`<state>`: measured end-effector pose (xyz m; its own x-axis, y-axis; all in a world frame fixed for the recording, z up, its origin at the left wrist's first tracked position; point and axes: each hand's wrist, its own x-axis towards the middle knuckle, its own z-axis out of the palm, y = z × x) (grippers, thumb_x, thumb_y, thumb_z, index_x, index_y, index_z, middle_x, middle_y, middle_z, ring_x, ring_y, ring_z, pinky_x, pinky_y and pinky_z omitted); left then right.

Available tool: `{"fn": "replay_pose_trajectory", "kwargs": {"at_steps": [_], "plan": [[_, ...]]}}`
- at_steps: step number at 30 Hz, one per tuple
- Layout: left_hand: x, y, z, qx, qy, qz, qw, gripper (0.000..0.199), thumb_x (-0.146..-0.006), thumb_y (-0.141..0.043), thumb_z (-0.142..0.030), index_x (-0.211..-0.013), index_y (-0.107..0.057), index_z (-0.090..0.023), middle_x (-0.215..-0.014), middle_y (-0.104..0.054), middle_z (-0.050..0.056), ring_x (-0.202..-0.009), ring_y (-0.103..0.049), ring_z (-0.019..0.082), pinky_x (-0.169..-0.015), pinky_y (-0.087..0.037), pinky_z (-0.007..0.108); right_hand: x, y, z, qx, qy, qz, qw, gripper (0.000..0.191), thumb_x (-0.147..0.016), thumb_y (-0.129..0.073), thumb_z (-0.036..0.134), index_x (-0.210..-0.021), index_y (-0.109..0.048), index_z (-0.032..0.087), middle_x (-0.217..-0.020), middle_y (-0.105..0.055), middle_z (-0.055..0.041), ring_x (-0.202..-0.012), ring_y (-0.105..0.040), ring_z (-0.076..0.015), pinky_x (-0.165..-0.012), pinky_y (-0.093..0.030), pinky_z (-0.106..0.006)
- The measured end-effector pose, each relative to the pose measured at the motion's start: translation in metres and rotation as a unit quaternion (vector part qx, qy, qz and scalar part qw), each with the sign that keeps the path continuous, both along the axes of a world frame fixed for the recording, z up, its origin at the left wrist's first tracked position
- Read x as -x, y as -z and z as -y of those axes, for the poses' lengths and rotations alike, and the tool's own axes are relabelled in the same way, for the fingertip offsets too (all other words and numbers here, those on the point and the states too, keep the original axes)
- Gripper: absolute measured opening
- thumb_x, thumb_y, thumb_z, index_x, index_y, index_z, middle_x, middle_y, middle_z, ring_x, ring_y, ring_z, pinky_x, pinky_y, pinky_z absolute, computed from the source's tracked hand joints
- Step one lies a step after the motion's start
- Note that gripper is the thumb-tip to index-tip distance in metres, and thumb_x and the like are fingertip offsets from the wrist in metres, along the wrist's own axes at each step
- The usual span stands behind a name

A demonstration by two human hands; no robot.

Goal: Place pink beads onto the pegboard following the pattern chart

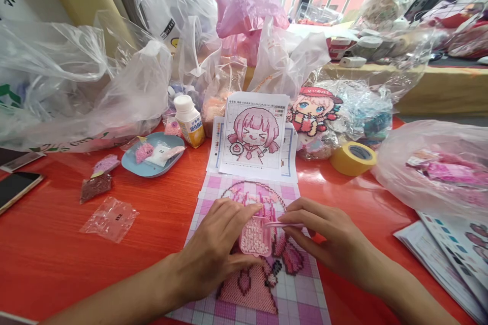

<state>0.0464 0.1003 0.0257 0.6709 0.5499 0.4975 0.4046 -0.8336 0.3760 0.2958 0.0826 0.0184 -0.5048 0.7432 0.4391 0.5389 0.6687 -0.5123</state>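
Observation:
My left hand (219, 241) grips a small pink tray (255, 252) by its edges, thumb and fingers at opposite ends. Tiny pale pink beads (253, 236) fill much of the tray. In my right hand (324, 233) is a pair of pink tweezers (284, 224), its tips at the tray's right rim. Whether the tips hold a bead is too small to tell. Below both hands lies a pink-and-white checked pegboard (305, 292) with a partly hidden bead figure (247, 294) on it. A printed pattern sheet (253, 137) of a pink-haired character stands behind the board.
To the left are a blue plate (152, 170) with bead bags, a white bottle (188, 122), an empty bag (110, 219) and a phone (19, 188). Yellow tape (353, 158), a plastic bag (438, 162) and papers (446, 259) lie right. Plastic bags (251, 5) crowd the back.

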Motion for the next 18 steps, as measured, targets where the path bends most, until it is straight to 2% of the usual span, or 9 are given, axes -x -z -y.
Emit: {"fn": "replay_pose_trajectory", "kwargs": {"at_steps": [11, 18], "plan": [[-0.0005, 0.0026, -0.0029, -0.027, -0.048, 0.011, 0.998, 0.056, -0.088, -0.062, -0.039, -0.131, -0.045, -0.008, -0.106, -0.068, 0.014, -0.098, -0.063, 0.028, -0.087, -0.051, 0.045, -0.0074, -0.0097, 0.0000, -0.004, 0.017, 0.004, 1.000, 0.008, -0.093, -0.055, 0.016, -0.096, -0.060, 0.020, -0.084, -0.062, -0.0027, -0.065, -0.057, -0.0081, -0.051, -0.044, -0.019], [-0.0010, 0.0018, -0.0024, -0.021, -0.047, 0.010, 0.999, 0.057, -0.088, -0.062, -0.041, -0.132, -0.044, -0.010, -0.106, -0.069, 0.014, -0.098, -0.064, 0.028, -0.086, -0.053, 0.045, -0.0075, -0.0104, -0.0003, -0.005, 0.016, 0.006, 1.000, 0.008, -0.093, -0.054, 0.017, -0.095, -0.061, 0.020, -0.083, -0.062, -0.0024, -0.064, -0.058, -0.0081, -0.050, -0.045, -0.019]]}}
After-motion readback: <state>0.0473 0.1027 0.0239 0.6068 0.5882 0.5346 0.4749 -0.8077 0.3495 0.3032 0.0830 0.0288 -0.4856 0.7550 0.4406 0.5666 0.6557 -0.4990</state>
